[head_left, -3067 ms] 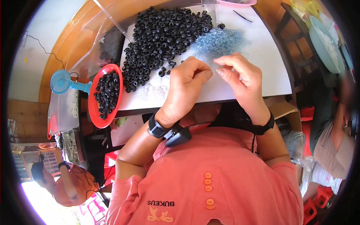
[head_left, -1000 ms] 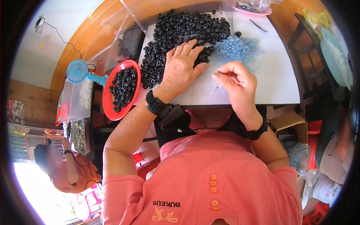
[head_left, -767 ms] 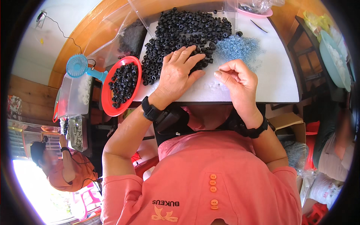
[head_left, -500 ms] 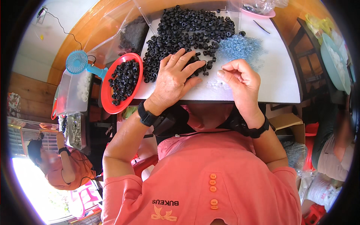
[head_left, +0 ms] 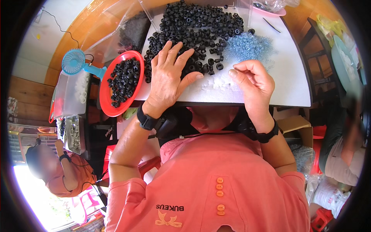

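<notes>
My left hand [head_left: 169, 79] lies palm down with its fingers spread, over the near left part of a heap of small black hollow plastic pieces [head_left: 191, 23]. Nothing shows in its grip. My right hand [head_left: 256, 83] is closed in a pinch above the white tabletop [head_left: 288, 87]. Whatever sits between its thumb and forefinger is too small or hidden to name. Small white bits [head_left: 216, 83] lie between the two hands. Just beyond my right hand is a tangled-looking pile of fine, pale blue pieces [head_left: 249, 47], perhaps tiny springs.
A red oval dish [head_left: 103, 101] of black pieces stands at the table's left edge, beside a blue fan [head_left: 73, 62]. A thin black strip [head_left: 271, 25] lies at the far right, near a pink dish [head_left: 270, 13]. Another person [head_left: 71, 170] sits at left.
My left hand has shifted left and its fingers have opened wider, uncovering black pieces and white bits. My right hand has moved slightly right, still pinched.
</notes>
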`<control>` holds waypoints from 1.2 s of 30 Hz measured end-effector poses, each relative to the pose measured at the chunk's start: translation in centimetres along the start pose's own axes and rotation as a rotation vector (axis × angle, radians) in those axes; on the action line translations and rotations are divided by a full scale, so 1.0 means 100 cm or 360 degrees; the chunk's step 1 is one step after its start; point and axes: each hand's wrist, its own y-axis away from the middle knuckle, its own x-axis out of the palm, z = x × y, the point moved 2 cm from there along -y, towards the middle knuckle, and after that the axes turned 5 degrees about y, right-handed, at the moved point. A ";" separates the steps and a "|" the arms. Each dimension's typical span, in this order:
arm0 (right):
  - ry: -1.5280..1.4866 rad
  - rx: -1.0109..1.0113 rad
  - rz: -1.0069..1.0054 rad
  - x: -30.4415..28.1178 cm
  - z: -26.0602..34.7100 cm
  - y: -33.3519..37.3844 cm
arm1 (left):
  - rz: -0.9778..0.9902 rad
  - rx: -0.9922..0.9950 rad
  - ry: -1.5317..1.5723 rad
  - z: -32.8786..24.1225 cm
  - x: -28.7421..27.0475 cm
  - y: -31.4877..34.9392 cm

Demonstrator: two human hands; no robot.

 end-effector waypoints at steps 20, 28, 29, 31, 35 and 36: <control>-0.0137 0.0172 -0.0132 -0.009 0.008 0.001 | -0.0280 0.0230 0.0369 -0.057 0.020 -0.023; -0.0260 0.0186 -0.0094 -0.016 0.003 0.005 | -0.0161 0.0451 -0.0141 -0.060 0.037 -0.041; -0.0252 0.0179 -0.0079 -0.018 0.003 0.005 | -0.0168 0.0433 -0.0079 -0.062 0.034 -0.039; -0.0238 0.0178 -0.0071 -0.021 0.002 0.006 | -0.0093 0.0366 0.0061 -0.070 0.021 -0.030; -0.0208 0.0177 0.0008 -0.019 0.002 0.006 | 0.0085 0.0212 0.0288 -0.078 0.023 -0.005; -0.0206 0.0178 0.0025 -0.017 0.003 0.007 | 0.0071 0.0148 0.0377 -0.076 0.026 -0.001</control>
